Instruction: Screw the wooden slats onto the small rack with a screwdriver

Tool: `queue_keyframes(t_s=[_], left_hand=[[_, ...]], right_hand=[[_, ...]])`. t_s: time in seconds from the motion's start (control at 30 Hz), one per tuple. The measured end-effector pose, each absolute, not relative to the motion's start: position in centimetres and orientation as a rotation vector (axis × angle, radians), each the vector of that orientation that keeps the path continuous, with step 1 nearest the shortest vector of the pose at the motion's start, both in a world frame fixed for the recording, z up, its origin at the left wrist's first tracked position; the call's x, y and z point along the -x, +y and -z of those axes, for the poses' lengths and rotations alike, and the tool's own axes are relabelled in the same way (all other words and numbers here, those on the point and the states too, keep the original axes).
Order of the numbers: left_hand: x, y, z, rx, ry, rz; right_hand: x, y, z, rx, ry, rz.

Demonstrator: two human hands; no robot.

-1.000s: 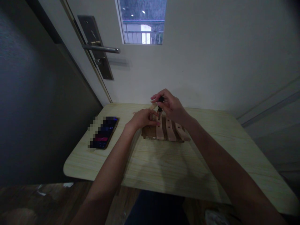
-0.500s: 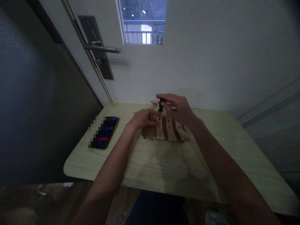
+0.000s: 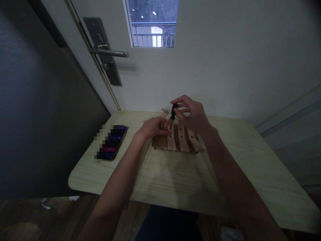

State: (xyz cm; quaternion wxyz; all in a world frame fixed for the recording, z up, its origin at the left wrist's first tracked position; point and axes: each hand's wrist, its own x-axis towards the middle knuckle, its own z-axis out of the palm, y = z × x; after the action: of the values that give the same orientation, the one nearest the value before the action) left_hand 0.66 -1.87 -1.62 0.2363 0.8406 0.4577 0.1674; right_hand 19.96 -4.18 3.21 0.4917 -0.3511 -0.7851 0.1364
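My right hand (image 3: 192,113) is closed, its fingertips pinching the black handle of a small screwdriver (image 3: 174,109). The shaft points down onto the leftmost pale wooden strip (image 3: 172,143). My left hand (image 3: 156,127) is closed at that strip, with thumb and fingers against it near the screwdriver's tip. Two more wooden strips, a middle one (image 3: 184,144) and a slanted right one (image 3: 196,144), lie across the same brown board (image 3: 159,142), each with dark spots like screws or holes. The exact tip contact is too small to make out.
Another wooden piece (image 3: 164,112) lies behind my left hand. A phone (image 3: 112,144) with a lit screen rests on the left of the light wooden table (image 3: 160,180). Beyond the table's far edge stands a white door with a metal handle (image 3: 109,52).
My right hand has shifted slightly right, its fingers rolling on the handle. The screwdriver's top leans a little further right. My left hand stays in place.
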Motion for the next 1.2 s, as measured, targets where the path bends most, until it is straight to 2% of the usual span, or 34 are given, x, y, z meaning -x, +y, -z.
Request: queue_keyframes(t_s=[0.13, 0.37, 0.6, 1.03, 1.2], left_hand=[[-0.7, -1.9, 1.5, -2.322, 1.266, -0.477], [-0.7, -1.9, 1.5, -2.297, 1.243, -0.475], [-0.9, -2.1, 1.5, -2.270, 1.263, -0.481], [-1.0, -2.0, 1.4, -2.263, 1.295, -0.467], [-0.9, -2.0, 1.4, -2.265, 1.292, -0.458]], right_hand=[[-20.2, -3.4, -3.2, 0.850, -1.857, -0.475], [-19.5, -3.2, -2.8, 0.861, -1.808, -0.371], [-20.7, -3.7, -3.3, 0.833, -1.863, -0.514], [-20.6, -3.1, -3.4, 0.825, -1.887, -0.348], [-20.5, -3.0, -2.8, 0.820, -1.910, -0.497]])
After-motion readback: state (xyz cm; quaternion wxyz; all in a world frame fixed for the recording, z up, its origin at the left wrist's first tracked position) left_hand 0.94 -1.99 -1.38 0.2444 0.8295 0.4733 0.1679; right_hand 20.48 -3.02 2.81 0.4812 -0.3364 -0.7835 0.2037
